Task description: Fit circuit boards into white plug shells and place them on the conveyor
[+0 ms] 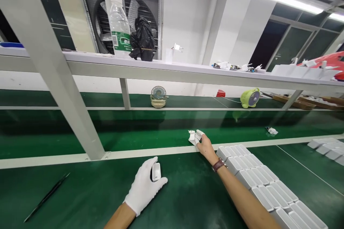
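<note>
Cupping oblong white plastic shell [156, 172] in white-gloved left hand [142, 188], 7 o'clock | pinching angular white plastic piece [192, 137] in right hand [206, 147], 5 o'clock | likely light, stiff, slick; grip side walls

Clear bottle [120, 30], black plastic bag [145, 39], beige fan [158, 97], lime-green fan [249, 98]

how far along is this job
White plastic cases look laid out in rows; whether finished, I can't tell. The left hand cups a white oblong shell, the right hand holds small white parts. Those pieces aren't joined yet, so this unit likely has work left.
</note>
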The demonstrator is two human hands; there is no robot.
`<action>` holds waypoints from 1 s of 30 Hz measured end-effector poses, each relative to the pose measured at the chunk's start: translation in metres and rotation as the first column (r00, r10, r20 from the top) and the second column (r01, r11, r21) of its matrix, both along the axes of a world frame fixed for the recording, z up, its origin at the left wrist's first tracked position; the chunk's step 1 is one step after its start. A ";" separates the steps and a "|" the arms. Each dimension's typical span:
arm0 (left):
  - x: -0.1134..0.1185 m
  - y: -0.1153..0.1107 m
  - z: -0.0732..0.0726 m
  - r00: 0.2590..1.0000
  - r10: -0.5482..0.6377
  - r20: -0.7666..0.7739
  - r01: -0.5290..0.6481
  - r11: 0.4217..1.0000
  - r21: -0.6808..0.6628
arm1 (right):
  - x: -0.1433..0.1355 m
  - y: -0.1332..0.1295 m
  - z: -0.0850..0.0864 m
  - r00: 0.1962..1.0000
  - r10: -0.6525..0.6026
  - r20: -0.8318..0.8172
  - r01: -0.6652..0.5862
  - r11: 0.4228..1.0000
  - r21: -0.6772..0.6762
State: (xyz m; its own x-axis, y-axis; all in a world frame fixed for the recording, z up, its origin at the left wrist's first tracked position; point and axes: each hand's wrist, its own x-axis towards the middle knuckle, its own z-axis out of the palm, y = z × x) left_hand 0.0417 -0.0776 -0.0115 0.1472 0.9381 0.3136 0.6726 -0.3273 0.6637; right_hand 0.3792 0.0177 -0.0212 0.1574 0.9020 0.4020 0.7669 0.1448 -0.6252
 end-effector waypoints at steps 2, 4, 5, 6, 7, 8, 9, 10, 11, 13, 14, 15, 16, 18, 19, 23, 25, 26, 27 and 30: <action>0.000 -0.001 0.000 1.000 -0.002 0.004 0.002 1.000 -0.020 | -0.009 -0.005 -0.004 0.999 0.041 0.000 -0.041 0.999 0.010; 0.001 -0.002 0.000 1.000 -0.008 0.005 0.008 0.999 -0.033 | -0.021 -0.006 -0.007 0.996 0.085 0.009 -0.085 0.996 0.019; 0.002 -0.002 0.001 1.000 -0.016 0.006 0.016 0.999 -0.039 | -0.027 -0.004 -0.008 0.994 0.105 0.012 -0.105 0.994 0.027; 0.002 -0.003 0.001 1.000 -0.027 0.006 0.027 0.999 -0.046 | -0.034 -0.001 -0.009 0.993 0.121 0.015 -0.121 0.992 0.035; 0.003 -0.003 0.002 0.999 -0.036 0.005 0.037 0.998 -0.055 | -0.040 0.004 -0.009 0.991 0.132 0.017 -0.133 0.990 0.043; 0.003 -0.004 0.002 0.999 -0.044 0.004 0.044 0.997 -0.067 | -0.047 0.010 -0.010 0.990 0.141 0.020 -0.142 0.989 0.050; 0.003 -0.004 0.002 0.999 -0.048 0.004 0.048 0.996 -0.077 | -0.053 0.016 -0.009 0.989 0.148 0.023 -0.149 0.987 0.057; 0.002 -0.006 0.003 0.999 -0.047 0.005 0.047 0.995 -0.084 | -0.059 0.023 -0.009 0.988 0.152 0.029 -0.154 0.986 0.063; 0.001 -0.007 0.004 0.999 -0.044 0.009 0.045 0.995 -0.088 | -0.064 0.028 -0.009 0.987 0.156 0.036 -0.158 0.985 0.070; 0.000 -0.010 0.006 0.999 -0.034 0.021 0.036 0.994 -0.101 | -0.071 0.034 -0.009 0.986 0.158 0.056 -0.162 0.983 0.087; -0.001 -0.012 0.007 0.999 -0.033 0.028 0.036 0.993 -0.113 | -0.072 0.034 -0.009 0.985 0.157 0.068 -0.163 0.982 0.099; -0.002 -0.014 0.009 0.999 -0.032 0.035 0.036 0.991 -0.131 | -0.072 0.032 -0.010 0.985 0.155 0.081 -0.164 0.980 0.113; -0.002 -0.015 0.011 0.999 -0.031 0.041 0.037 0.987 -0.153 | -0.071 0.027 -0.011 0.984 0.153 0.096 -0.165 0.978 0.130; -0.002 -0.016 0.014 0.998 -0.029 0.048 0.038 0.979 -0.201 | -0.066 0.010 -0.015 0.979 0.153 0.132 -0.174 0.971 0.165; -0.001 -0.016 0.016 0.998 -0.030 0.048 0.039 0.975 -0.220 | -0.062 -0.002 -0.018 0.975 0.160 0.155 -0.187 0.966 0.180; 0.001 -0.015 0.018 0.999 -0.037 0.025 0.042 0.967 -0.253 | -0.051 -0.060 -0.029 0.927 0.253 0.278 -0.309 0.934 0.180; 0.003 -0.014 0.018 0.999 -0.035 0.015 0.038 0.966 -0.258 | -0.051 -0.084 -0.032 0.883 0.315 0.347 -0.387 0.908 0.160; 0.003 -0.014 0.018 0.999 -0.033 0.010 0.035 0.965 -0.258 | -0.052 -0.092 -0.032 0.862 0.339 0.376 -0.418 0.896 0.150; 0.004 -0.014 0.018 0.999 -0.036 0.005 0.036 0.965 -0.258 | -0.054 -0.099 -0.031 0.844 0.356 0.402 -0.442 0.886 0.143; 0.005 -0.013 0.018 0.999 -0.048 -0.010 0.045 0.968 -0.246 | -0.060 -0.108 -0.025 0.805 0.381 0.455 -0.482 0.867 0.128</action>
